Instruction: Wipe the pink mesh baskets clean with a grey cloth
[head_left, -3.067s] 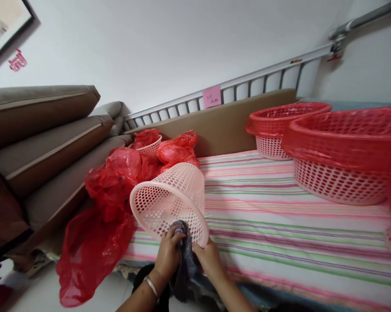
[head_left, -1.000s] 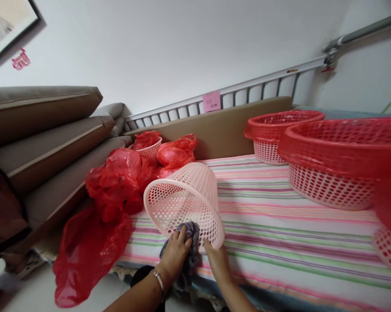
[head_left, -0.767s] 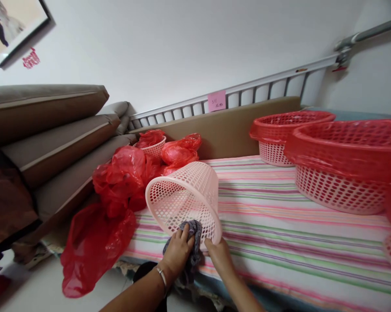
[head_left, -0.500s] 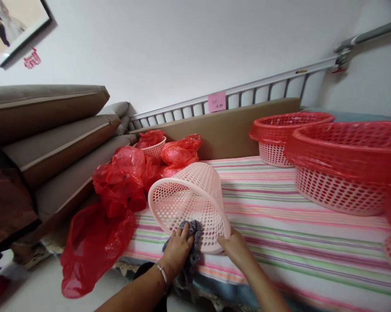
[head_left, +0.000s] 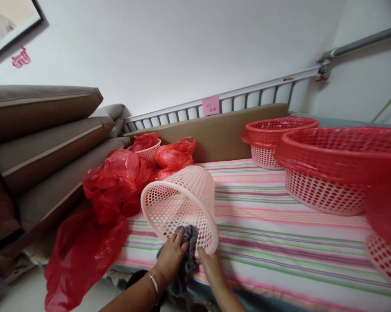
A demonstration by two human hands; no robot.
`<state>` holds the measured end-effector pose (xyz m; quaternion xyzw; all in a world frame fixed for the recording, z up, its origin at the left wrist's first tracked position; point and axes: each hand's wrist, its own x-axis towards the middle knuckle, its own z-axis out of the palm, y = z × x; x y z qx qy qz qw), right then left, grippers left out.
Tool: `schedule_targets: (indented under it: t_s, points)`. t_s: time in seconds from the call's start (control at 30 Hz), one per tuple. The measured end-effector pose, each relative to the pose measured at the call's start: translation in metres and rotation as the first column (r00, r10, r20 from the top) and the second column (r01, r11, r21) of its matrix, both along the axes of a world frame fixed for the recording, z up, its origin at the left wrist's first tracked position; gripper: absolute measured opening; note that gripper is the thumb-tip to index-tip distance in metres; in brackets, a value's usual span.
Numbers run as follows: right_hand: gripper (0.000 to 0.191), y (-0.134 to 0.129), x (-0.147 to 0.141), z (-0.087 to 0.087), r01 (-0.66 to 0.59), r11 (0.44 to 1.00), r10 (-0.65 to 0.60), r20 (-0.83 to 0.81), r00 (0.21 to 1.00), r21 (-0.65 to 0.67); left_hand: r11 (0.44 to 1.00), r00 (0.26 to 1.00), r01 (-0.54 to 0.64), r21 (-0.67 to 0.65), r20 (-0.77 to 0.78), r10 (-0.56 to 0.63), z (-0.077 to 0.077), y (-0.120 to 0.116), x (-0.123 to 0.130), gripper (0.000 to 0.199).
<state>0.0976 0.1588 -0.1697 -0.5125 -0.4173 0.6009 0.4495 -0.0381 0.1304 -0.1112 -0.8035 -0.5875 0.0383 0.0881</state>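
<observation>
A pale pink perforated plastic basket (head_left: 200, 186) lies tipped on its side, its round mouth facing me. My left hand (head_left: 173, 256), with a bracelet at the wrist, presses a crumpled dark grey cloth (head_left: 189, 249) against the lower rim and inner wall. At the rim's bottom right, my right hand (head_left: 211, 262) grips the basket, thumb on the rim; its other fingers are hidden behind the wall. Beneath the basket spreads a striped bed sheet (head_left: 257, 216).
Red plastic bags (head_left: 117, 177) heap up on the left, beside a small bag-filled basket (head_left: 150, 151). Red-lined baskets (head_left: 325, 190) stand on the right. Stacked grey-brown cushions (head_left: 49, 130) rise at far left; a brown board (head_left: 221, 130) and white radiator (head_left: 237, 99) run along the wall.
My right hand has shifted left along the basket's rim, closer to the cloth. The left hand still holds the cloth at the lower rim. The whole view has moved slightly.
</observation>
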Motion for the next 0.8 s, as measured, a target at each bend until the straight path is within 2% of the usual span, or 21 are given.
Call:
schedule_targets:
  t_s: [0.17, 0.33, 0.43, 0.5, 0.6, 0.67, 0.73, 0.8]
  points:
    - [0.053, 0.006, 0.008, 0.02, -0.053, 0.998, 0.05, 0.101, 0.994, 0.036, 1.0, 1.0, -0.012, 0.003, 0.007, 0.012, 0.0, -0.002, 0.0, 0.036]
    - [0.055, 0.016, 0.05, 0.053, -0.131, 0.982, 0.096, 0.237, 0.967, 0.137, 0.998, 0.998, -0.056, 0.01, -0.002, 0.056, 0.002, -0.003, 0.003, 0.038]
    - [0.05, 0.019, 0.076, 0.073, -0.108, 0.97, 0.042, 0.287, 0.957, 0.217, 0.998, 0.998, -0.056, 0.005, -0.001, 0.056, 0.001, -0.002, 0.006, 0.037]
    - [0.05, 0.018, 0.08, 0.076, -0.031, 0.963, -0.05, 0.291, 0.955, 0.269, 0.999, 0.999, -0.052, 0.001, -0.001, 0.052, 0.001, -0.002, 0.007, 0.035]
    - [0.055, 0.011, 0.063, 0.059, 0.118, 0.963, -0.185, 0.278, 0.943, 0.243, 0.999, 0.999, -0.044, -0.003, -0.008, 0.044, 0.001, -0.003, 0.008, 0.035]
    - [0.053, 0.006, 0.042, 0.037, 0.137, 0.986, -0.156, 0.21, 0.965, 0.1, 0.999, 0.999, -0.04, -0.003, -0.018, 0.04, 0.001, -0.004, 0.007, 0.035]
    - [0.05, 0.003, 0.021, 0.016, 0.1, 0.995, -0.097, 0.089, 0.991, -0.026, 0.999, 0.999, -0.04, -0.002, -0.028, 0.04, 0.0, -0.005, 0.007, 0.035]
    - [0.05, 0.001, 0.007, 0.005, 0.073, 0.996, -0.073, 0.003, 0.997, -0.061, 0.999, 0.999, -0.039, -0.003, -0.032, 0.039, 0.0, -0.006, 0.007, 0.035]
